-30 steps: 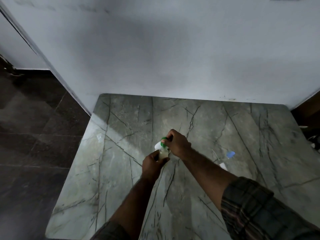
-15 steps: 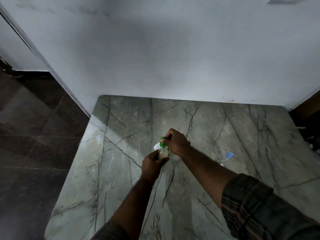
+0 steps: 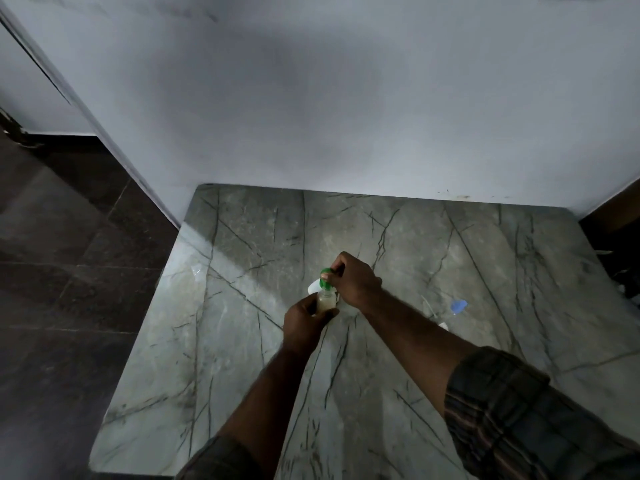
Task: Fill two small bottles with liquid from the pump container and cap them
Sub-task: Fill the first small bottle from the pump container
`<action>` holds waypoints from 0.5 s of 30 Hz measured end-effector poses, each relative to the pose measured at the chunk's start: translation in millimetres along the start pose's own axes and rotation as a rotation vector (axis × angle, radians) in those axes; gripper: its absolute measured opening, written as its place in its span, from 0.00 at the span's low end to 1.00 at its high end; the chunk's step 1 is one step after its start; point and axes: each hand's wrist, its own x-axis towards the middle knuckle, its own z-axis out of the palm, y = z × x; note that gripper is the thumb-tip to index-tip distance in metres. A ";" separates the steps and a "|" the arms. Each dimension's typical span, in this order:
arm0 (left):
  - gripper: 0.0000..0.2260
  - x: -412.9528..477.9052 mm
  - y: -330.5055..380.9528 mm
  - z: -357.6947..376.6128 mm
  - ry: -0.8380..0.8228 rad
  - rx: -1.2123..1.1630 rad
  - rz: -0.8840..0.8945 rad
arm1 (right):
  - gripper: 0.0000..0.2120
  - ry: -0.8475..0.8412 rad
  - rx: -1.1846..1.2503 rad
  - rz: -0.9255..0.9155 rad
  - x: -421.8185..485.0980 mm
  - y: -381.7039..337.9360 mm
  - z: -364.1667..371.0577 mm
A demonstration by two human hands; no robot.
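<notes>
A small clear bottle point(image 3: 326, 299) with pale liquid stands near the middle of the marble table point(image 3: 242, 341). My left hand point(image 3: 304, 323) grips its body from the near side. My right hand point(image 3: 351, 280) pinches the green cap point(image 3: 325, 271) on top of the bottle's neck. A white object point(image 3: 312, 287) shows just behind the bottle, mostly hidden. To the right lies a clear item with a blue cap point(image 3: 459, 306), partly hidden behind my right forearm. The pump container is not in view.
The table butts against a pale wall point(image 3: 346, 116) at the back. Dark floor tiles point(image 3: 69, 289) lie beyond its left edge. A small clear scrap point(image 3: 196, 270) rests near the left edge of the table.
Both hands stay on the bottle and cap. My right hand has shifted slightly around the green cap; the bottle has not moved on the table.
</notes>
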 end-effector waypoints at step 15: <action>0.21 -4.3 2.7 0.8 0.004 0.014 -0.007 | 0.10 -0.014 0.015 0.015 -3.2 2.7 4.6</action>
